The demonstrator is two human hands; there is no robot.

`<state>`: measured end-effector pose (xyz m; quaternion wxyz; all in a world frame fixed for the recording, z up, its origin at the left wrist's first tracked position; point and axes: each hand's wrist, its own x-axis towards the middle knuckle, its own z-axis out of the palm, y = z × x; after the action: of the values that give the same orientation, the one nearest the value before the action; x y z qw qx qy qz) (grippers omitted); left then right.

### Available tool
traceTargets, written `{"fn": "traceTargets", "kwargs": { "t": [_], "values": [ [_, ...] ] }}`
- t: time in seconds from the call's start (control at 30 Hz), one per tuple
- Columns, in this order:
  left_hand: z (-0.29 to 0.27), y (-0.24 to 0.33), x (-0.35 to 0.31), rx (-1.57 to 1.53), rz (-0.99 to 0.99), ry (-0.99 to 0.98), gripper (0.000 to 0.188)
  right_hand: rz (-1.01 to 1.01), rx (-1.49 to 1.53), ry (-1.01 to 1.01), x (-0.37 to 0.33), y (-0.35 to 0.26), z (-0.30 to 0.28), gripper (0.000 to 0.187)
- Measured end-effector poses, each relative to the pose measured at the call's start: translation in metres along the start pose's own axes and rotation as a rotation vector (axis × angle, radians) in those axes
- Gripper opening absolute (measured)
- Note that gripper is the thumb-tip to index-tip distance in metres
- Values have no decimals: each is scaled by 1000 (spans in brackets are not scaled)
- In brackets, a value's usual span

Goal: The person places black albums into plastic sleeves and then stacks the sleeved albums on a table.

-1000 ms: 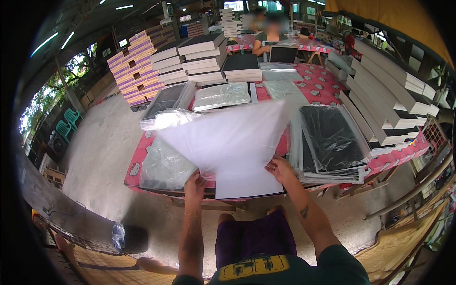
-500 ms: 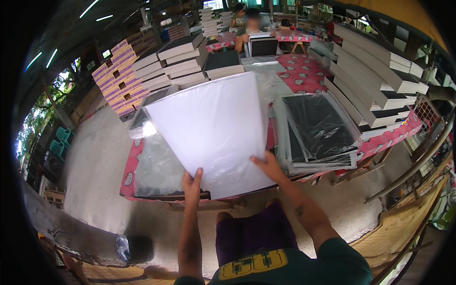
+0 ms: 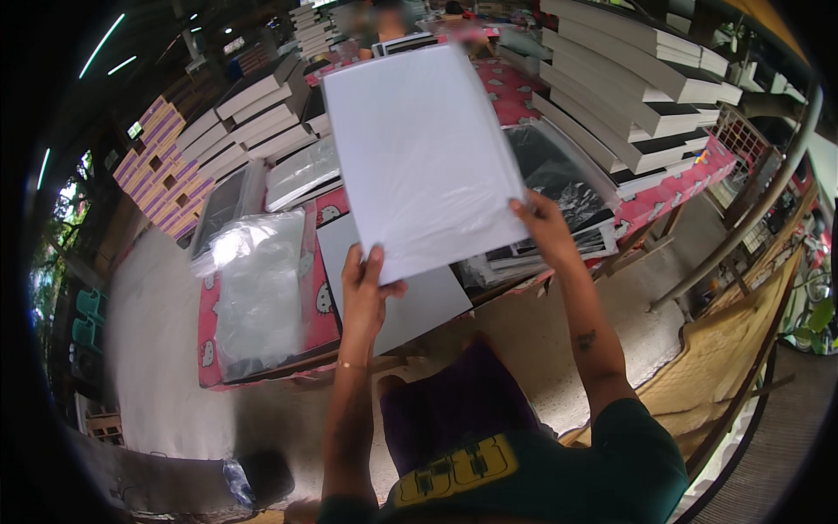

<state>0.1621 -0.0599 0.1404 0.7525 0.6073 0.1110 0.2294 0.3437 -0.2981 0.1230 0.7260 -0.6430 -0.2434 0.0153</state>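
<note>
A white board (image 3: 428, 157) in a clear plastic sleeve is held up over the table, tilted, its far end raised. My left hand (image 3: 365, 284) grips its lower left corner, thumb on top. At the lower right edge my right hand (image 3: 543, 229) clasps it the same way, fingers underneath. Beneath it on the table lies a flat pale grey panel (image 3: 423, 310), partly covered by the board. Left of that is a pile of clear plastic bags (image 3: 262, 301). Black panels in clear plastic (image 3: 567, 188) are stacked to the right, partly hidden by the board and my right hand.
Tall stacks of thick black-and-white panels stand at the right (image 3: 628, 96) and back left (image 3: 253, 113). Beyond the left stack are yellow-and-purple boxes (image 3: 161, 166). A pink patterned cloth (image 3: 208, 341) covers the table. Another person (image 3: 388, 24) is at the far side.
Both hands have lifted the white board up and away from me, uncovering the pale grey panel below. The view has shifted too, so the table's surroundings sit further left.
</note>
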Motion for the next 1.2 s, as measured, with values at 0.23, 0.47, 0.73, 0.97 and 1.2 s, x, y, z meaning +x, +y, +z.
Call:
{"fn": "traceTargets", "kwargs": {
  "t": [0.23, 0.47, 0.73, 0.97, 1.2],
  "values": [
    [94, -44, 57, -315, -225, -232, 25, 55, -105, 470, -13, 9, -116, 27],
    [143, -83, 44, -479, -297, -329, 39, -196, 103, 874, 11, 41, -148, 25],
    [129, -93, 35, 145, 102, -205, 37, -226, -265, 658, -7, 46, -140, 36],
    [116, -90, 29, 674, 279, -168, 32, -273, -846, 687, -9, 39, -140, 42],
    [128, -124, 36, 925, 538, -138, 72, 58, -906, 456, 21, 82, -234, 65]
  ]
}}
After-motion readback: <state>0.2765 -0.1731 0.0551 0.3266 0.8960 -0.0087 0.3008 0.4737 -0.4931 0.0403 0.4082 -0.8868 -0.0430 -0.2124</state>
